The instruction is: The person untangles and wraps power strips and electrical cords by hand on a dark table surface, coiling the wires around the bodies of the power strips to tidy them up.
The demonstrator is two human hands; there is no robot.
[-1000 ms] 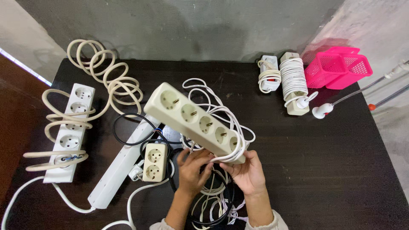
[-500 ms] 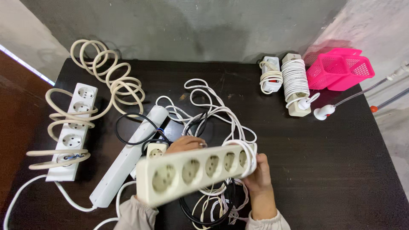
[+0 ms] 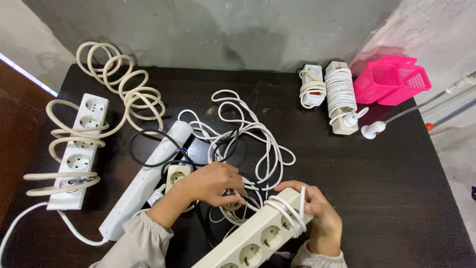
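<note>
Now your right hand (image 3: pixel 317 213) clamps the cream power strip (image 3: pixel 255 237), pinning wound white cord (image 3: pixel 285 208) loops against it, while your left hand (image 3: pixel 210 183), just beside the strip, pinches loose cord.

Bright even light, soft shadows, sharp focus, wide-angle bending at edges

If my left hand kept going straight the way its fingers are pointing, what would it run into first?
Your left hand points right and slightly toward you, fingertips already in the tangle of white cable. Going on, it would likely meet the cream power strip held by your right hand, though depth is unclear.
</note>
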